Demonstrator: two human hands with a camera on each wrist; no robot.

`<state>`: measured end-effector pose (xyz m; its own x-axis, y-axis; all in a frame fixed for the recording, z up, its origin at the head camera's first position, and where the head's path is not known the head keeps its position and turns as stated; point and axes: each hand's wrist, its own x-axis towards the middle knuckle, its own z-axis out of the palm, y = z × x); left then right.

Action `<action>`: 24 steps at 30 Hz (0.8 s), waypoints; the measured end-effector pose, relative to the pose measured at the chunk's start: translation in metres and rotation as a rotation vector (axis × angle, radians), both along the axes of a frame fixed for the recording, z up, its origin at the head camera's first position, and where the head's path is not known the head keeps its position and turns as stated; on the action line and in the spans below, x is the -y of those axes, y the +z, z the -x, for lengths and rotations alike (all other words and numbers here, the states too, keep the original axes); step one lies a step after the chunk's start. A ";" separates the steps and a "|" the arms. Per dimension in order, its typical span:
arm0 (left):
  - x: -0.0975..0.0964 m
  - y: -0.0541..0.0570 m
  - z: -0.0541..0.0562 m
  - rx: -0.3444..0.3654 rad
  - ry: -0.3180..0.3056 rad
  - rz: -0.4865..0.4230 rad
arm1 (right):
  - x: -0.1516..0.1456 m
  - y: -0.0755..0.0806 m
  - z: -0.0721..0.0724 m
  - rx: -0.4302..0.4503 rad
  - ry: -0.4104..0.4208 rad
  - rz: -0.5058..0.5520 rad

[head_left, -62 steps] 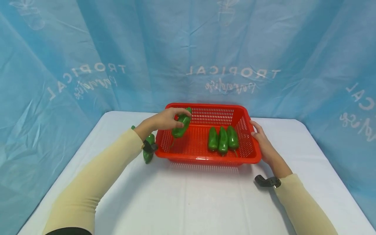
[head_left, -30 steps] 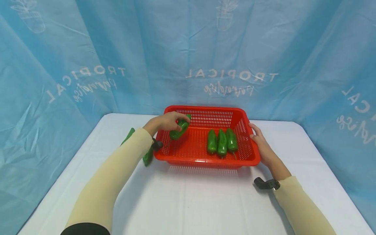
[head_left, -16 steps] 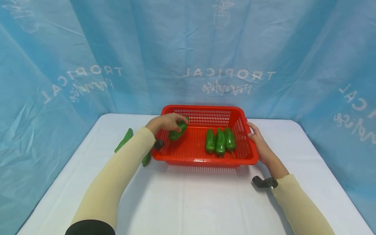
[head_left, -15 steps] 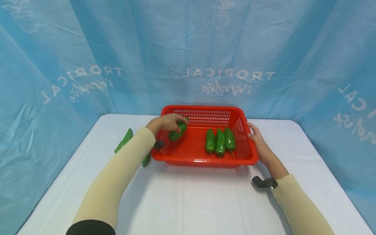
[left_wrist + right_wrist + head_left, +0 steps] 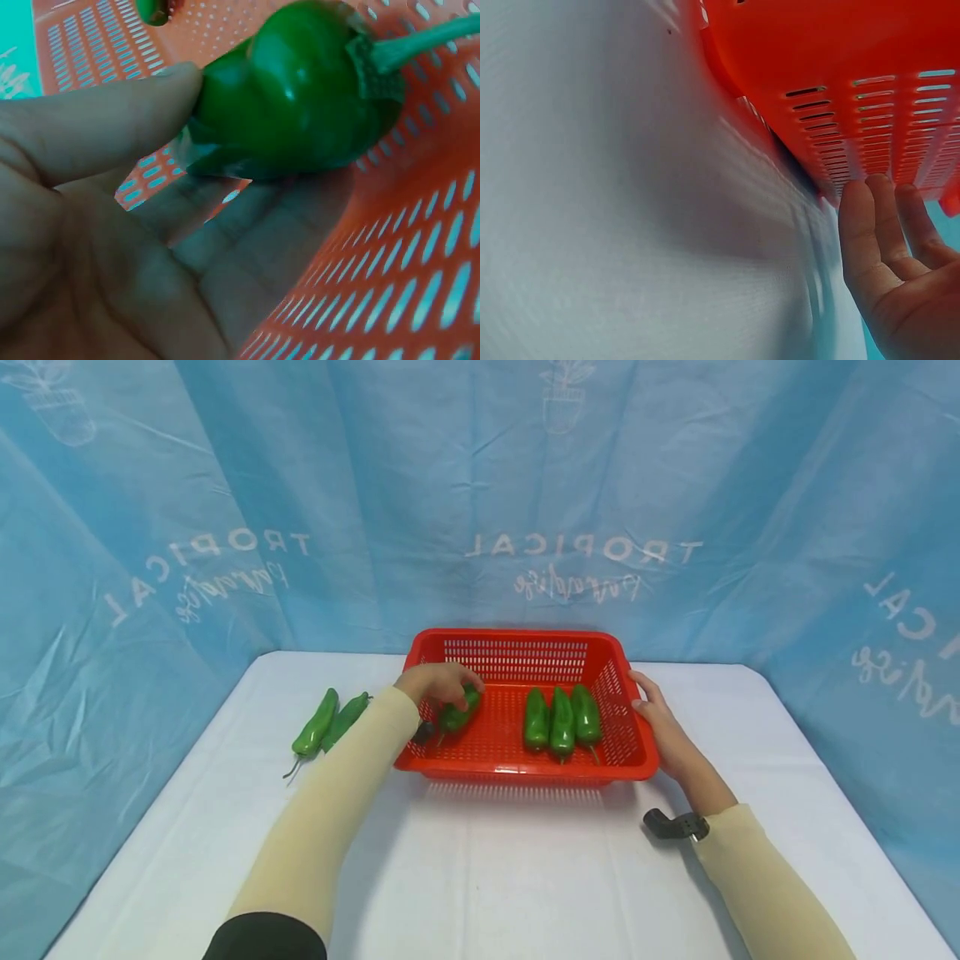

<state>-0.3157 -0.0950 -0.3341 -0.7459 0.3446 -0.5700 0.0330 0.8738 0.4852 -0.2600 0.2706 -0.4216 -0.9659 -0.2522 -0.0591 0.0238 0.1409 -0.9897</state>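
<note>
My left hand (image 5: 442, 682) holds a green pepper (image 5: 459, 714) over the left part of the red plastic basket (image 5: 517, 770). In the left wrist view the thumb lies against one side of this pepper and the fingers reach beneath it; its stem points away from the palm. Three more green peppers (image 5: 562, 724) lie side by side in the basket's right half. My right hand (image 5: 667, 727) grips the basket's right rim, with the thumb at the top edge. Its fingers (image 5: 859, 232) press on the slotted outer wall in the right wrist view.
Left of the basket, two green peppers (image 5: 316, 724) lie on the white tablecloth (image 5: 510, 877), one of them partly behind the left sleeve. A blue printed curtain (image 5: 480, 468) hangs behind the table and along both sides.
My left hand has brought the pepper from above the basket's left side lower and slightly rightward. More of the two table peppers shows beside the sleeve. The right hand keeps its place.
</note>
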 end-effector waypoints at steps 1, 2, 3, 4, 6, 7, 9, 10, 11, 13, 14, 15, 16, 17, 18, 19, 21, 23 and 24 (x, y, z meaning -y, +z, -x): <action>-0.001 -0.002 0.000 0.021 0.018 0.008 | 0.001 0.000 0.000 -0.003 0.002 0.010; -0.002 -0.004 0.000 0.037 0.040 0.014 | 0.001 0.000 0.000 -0.005 0.004 0.018; -0.003 -0.006 0.000 0.049 0.061 0.019 | 0.001 0.000 0.001 -0.006 0.007 0.024; -0.003 -0.008 0.001 0.055 0.077 0.024 | 0.002 0.000 0.001 -0.006 0.009 0.030; -0.005 -0.011 0.001 0.062 0.101 0.025 | 0.003 -0.001 0.002 -0.002 0.011 0.029; -0.005 -0.012 0.001 0.053 0.102 0.024 | 0.002 -0.001 0.002 -0.001 0.011 0.026; -0.007 -0.013 0.003 0.028 0.083 0.021 | 0.001 -0.001 0.002 0.005 0.006 0.025; -0.008 -0.014 0.003 0.020 0.076 0.017 | 0.000 -0.001 0.002 0.007 0.001 0.022; -0.009 -0.014 0.004 0.011 0.070 0.015 | -0.001 -0.001 0.002 0.007 -0.002 0.018; -0.009 -0.014 0.005 0.009 0.084 0.002 | -0.003 -0.001 0.002 0.008 -0.004 0.008; -0.009 -0.014 0.005 0.013 0.101 -0.005 | -0.003 -0.001 0.002 0.008 -0.005 0.005; -0.008 -0.014 0.005 0.017 0.115 -0.010 | -0.003 0.000 0.002 0.006 -0.004 -0.003; -0.007 -0.014 0.005 0.014 0.120 -0.010 | -0.002 0.000 0.002 0.005 -0.004 -0.009; -0.006 -0.014 0.006 0.014 0.123 -0.013 | -0.002 0.000 0.002 0.005 0.000 -0.016; -0.005 -0.014 0.006 0.022 0.133 -0.023 | -0.003 0.000 0.001 0.007 0.000 -0.020; -0.004 -0.015 0.006 0.025 0.139 -0.031 | -0.003 0.001 0.001 0.007 0.001 -0.026; -0.003 -0.016 0.006 0.022 0.129 -0.035 | -0.003 0.001 0.001 0.007 0.004 -0.031; -0.002 -0.017 0.006 0.020 0.131 -0.039 | -0.003 0.001 0.001 0.004 0.006 -0.031; -0.001 -0.017 0.006 0.018 0.134 -0.036 | -0.003 0.001 0.001 0.003 0.005 -0.030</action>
<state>-0.3217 -0.0937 -0.3510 -0.7765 0.2634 -0.5725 -0.0916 0.8516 0.5161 -0.2607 0.2739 -0.4203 -0.9645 -0.2548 -0.0694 0.0257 0.1710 -0.9849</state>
